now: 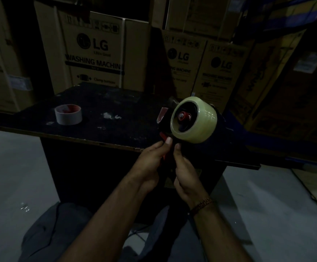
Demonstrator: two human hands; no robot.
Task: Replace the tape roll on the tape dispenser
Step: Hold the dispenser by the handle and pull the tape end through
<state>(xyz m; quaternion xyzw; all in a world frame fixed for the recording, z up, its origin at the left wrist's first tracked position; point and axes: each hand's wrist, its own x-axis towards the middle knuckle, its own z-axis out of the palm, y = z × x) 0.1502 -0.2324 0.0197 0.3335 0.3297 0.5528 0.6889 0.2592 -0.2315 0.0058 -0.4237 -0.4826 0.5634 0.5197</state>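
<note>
A black and red tape dispenser is held up over the near edge of a dark table. A full roll of clear tape sits on its hub, with the red centre showing. My left hand and my right hand are both wrapped around the dispenser's handle below the roll, thumbs up near the red part. A nearly used-up tape roll, mostly a cardboard core, lies on the table to the left.
Large cardboard appliance boxes are stacked close behind and to both sides of the table. The floor is pale grey. My knees show at the bottom of the view. The room is dim.
</note>
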